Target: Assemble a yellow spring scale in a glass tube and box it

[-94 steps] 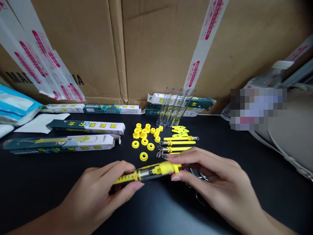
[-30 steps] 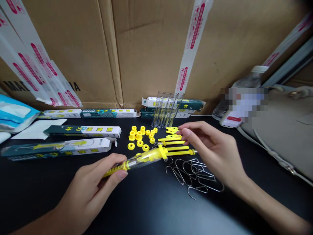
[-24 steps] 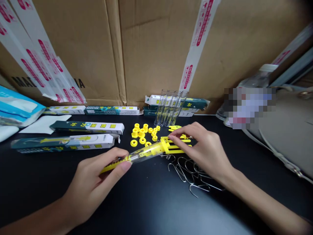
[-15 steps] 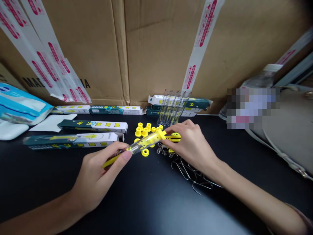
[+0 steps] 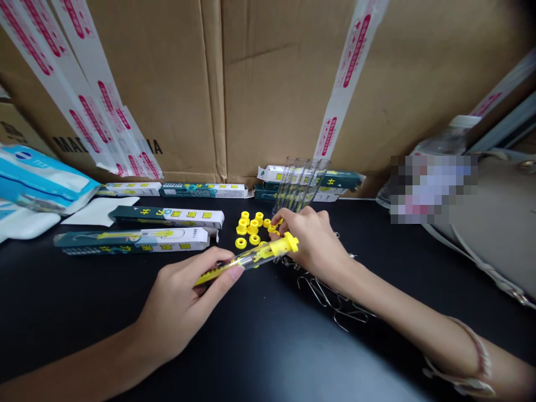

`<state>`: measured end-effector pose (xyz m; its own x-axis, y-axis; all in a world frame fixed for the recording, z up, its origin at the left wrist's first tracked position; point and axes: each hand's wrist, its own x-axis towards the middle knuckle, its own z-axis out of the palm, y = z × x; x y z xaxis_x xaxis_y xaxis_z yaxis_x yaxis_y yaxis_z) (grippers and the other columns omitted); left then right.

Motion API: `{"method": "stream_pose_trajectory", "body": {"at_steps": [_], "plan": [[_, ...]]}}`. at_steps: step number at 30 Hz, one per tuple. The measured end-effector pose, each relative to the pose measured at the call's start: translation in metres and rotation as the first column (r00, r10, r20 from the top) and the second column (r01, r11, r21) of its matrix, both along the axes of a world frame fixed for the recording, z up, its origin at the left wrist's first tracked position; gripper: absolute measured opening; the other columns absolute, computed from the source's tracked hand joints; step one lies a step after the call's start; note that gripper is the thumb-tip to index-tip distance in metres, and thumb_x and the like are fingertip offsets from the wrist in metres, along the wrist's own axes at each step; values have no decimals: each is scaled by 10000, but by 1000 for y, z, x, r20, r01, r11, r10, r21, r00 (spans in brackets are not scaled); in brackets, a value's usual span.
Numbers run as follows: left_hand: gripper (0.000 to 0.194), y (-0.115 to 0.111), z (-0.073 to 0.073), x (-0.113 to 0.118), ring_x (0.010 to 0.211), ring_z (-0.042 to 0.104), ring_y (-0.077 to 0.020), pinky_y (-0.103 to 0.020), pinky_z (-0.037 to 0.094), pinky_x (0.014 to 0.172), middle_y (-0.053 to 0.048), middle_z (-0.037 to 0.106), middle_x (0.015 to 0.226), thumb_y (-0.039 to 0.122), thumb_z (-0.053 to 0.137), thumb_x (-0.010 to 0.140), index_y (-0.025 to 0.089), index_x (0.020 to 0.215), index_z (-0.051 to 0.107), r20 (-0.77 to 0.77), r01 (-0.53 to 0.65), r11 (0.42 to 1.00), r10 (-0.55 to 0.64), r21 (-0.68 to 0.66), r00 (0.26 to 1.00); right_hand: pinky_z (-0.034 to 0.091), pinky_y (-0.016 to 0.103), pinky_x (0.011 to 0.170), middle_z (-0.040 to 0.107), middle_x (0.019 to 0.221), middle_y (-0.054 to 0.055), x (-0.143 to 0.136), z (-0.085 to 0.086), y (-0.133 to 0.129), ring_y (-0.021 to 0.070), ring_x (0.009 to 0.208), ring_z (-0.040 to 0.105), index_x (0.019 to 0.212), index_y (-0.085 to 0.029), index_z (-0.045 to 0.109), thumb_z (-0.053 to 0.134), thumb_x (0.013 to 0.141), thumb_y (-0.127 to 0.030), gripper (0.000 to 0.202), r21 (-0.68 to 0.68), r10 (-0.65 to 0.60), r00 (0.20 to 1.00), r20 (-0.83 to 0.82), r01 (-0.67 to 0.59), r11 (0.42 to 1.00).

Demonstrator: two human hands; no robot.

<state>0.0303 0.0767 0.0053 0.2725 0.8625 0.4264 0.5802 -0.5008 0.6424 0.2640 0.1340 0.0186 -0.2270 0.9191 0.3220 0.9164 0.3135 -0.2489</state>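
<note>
My left hand [image 5: 188,301] is closed around a clear-tubed spring scale [image 5: 247,261], which tilts up to the right. Inside the tube are yellow and metal parts, and a yellow end cap [image 5: 290,242] is seated in its far end. Over the small parts, my right hand [image 5: 312,237] bends its fingers down onto a small yellow cap [image 5: 273,229]; the fingertips partly cover it. Several flanged yellow caps [image 5: 242,227] and yellow rings [image 5: 240,243] lie just left of those fingers. Metal hooks [image 5: 320,293] lie under and in front of my right wrist, with small springs partly hidden.
Several clear tubes [image 5: 301,181] stand upright behind my right hand. Printed spring-scale boxes [image 5: 134,240] lie at left and along the cardboard carton [image 5: 268,84]. A blue tissue pack [image 5: 46,178] is far left; a plastic bottle [image 5: 450,137] and grey bag [image 5: 498,223] are right.
My right hand has left the end cap of the spring scale and moved to the loose yellow caps behind it. My left hand still holds the scale, now slightly farther right in view.
</note>
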Motion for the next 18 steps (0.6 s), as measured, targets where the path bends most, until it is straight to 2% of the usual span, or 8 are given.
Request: {"method": "stream_pose_trajectory", "body": {"at_steps": [5, 8, 10, 12, 14, 18], "plan": [[130, 0, 2, 0, 583, 582, -77, -130, 466, 553, 70, 668, 724, 313, 609, 959, 238, 933, 712, -14, -11, 1000, 10, -4, 1000, 493, 428, 773, 808, 918, 102, 13, 15, -12, 321, 903, 704, 1018, -160, 778, 662, 844, -142, 210, 9, -17, 992, -129, 18, 1000], [147, -1, 4, 0, 568, 579, -81, -137, 460, 534, 70, 656, 700, 322, 600, 962, 237, 919, 712, -18, -11, 1000, 11, -19, 1000, 576, 379, 798, 814, 1046, 66, 25, 22, -28, 250, 919, 749, 1072, -218, 777, 649, 929, -267, 199, 45, 23, 961, -276, -11, 999], [167, -1, 4, 0, 567, 585, -90, -150, 462, 528, 65, 660, 696, 340, 593, 964, 238, 914, 715, -28, -11, 999, 10, -30, 1000, 616, 367, 806, 813, 1076, 66, 30, 23, -38, 251, 954, 760, 1043, -224, 789, 686, 919, -338, 198, 8, 100, 813, -574, -117, 993], [187, -1, 4, -1, 563, 587, -98, -161, 467, 523, 58, 661, 692, 357, 584, 967, 238, 917, 719, -42, -8, 999, 6, -42, 999, 637, 345, 789, 823, 1007, 51, 32, 20, -47, 238, 908, 768, 985, -234, 806, 739, 882, -337, 161, 14, 113, 703, -702, -145, 989], [199, 0, 3, -1, 548, 581, -98, -162, 463, 507, 59, 651, 676, 369, 577, 970, 239, 918, 719, -54, -1, 999, -2, -53, 999, 637, 336, 798, 822, 981, 44, 31, 16, -54, 229, 890, 761, 967, -246, 816, 759, 871, -309, 128, 46, 143, 675, -724, -160, 986], [171, 1, 2, -2, 552, 598, -85, -141, 457, 507, 76, 661, 686, 374, 587, 971, 262, 935, 711, -66, 34, 998, -37, -43, 997, 611, 306, 830, 817, 997, 23, 28, 9, -58, 210, 935, 744, 986, -274, 812, 758, 888, -253, 114, 127, 199, 688, -697, -155, 980]]}}
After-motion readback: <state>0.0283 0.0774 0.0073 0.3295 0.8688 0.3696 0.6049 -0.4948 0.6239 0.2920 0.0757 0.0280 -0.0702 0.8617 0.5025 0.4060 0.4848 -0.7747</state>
